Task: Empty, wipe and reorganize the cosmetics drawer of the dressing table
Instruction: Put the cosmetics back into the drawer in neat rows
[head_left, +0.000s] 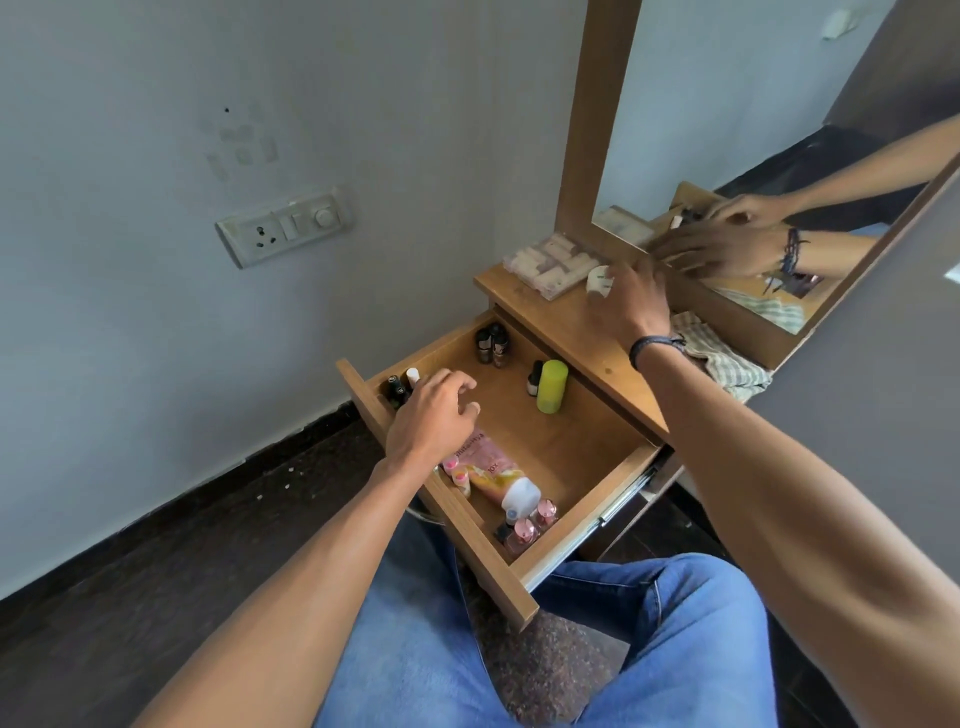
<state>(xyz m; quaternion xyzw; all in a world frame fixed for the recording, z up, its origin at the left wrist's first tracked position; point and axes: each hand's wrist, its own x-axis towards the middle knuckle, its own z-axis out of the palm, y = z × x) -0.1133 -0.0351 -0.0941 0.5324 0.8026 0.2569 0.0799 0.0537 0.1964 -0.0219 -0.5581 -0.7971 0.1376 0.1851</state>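
The wooden drawer (550, 441) of the dressing table is pulled open over my lap. Inside it are two dark bottles (491, 343) at the back, a lime-green cylinder (551, 387), a pink tube (493, 467) lying flat, pink-capped bottles (530, 525) at the near end, and dark bottles (396, 388) beside a white-capped one (413, 375) in the left corner. My left hand (431, 415) hovers over that corner, fingers loosely bent and holding nothing. My right hand (639, 296) is spread above the table top, just right of a small white jar (600, 280).
A clear box of pale rolls (553, 262) and a checked cloth (727, 358) lie on the table top (524, 296) below the mirror (753, 130). A switch panel (285, 226) is on the wall to the left. My jeans-clad knees (649, 623) sit under the drawer.
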